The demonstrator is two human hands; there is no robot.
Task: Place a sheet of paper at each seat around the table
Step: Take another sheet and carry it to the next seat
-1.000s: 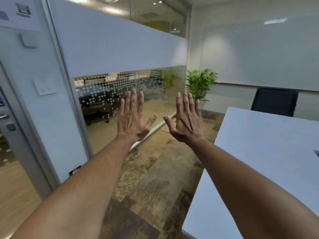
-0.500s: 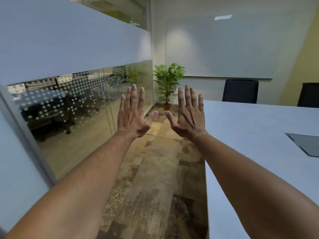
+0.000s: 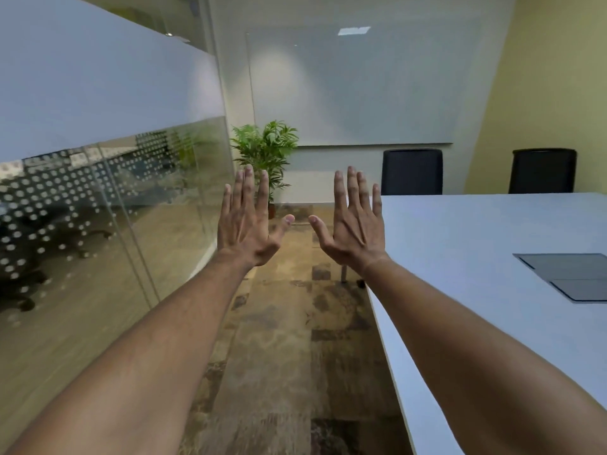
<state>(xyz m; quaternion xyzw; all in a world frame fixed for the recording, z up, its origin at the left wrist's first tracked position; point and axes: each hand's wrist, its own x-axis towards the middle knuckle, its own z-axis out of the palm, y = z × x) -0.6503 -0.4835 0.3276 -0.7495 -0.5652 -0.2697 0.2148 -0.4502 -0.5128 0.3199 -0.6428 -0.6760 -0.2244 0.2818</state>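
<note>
Both arms are stretched out in front of me at chest height. My left hand (image 3: 248,220) is raised with its back toward me, fingers apart and nothing in it. My right hand (image 3: 356,221) mirrors it a short way to the right, also spread and holding nothing. A large white table (image 3: 476,244) fills the right side, its left edge running under my right forearm. Two black chairs, one (image 3: 412,172) and another (image 3: 542,170), stand at its far side. No sheet of paper is in view.
A grey cable hatch (image 3: 571,275) is set into the tabletop at right. A glass partition (image 3: 108,205) with a frosted band and dots lines the left. A potted plant (image 3: 266,152) stands in the far corner below a whiteboard (image 3: 354,90). Patterned carpet (image 3: 295,339) runs between glass and table.
The view has swung right: the door and wall switch left the frame, and more tabletop, the hatch and a second chair came in. Both hands stayed raised and spread.
</note>
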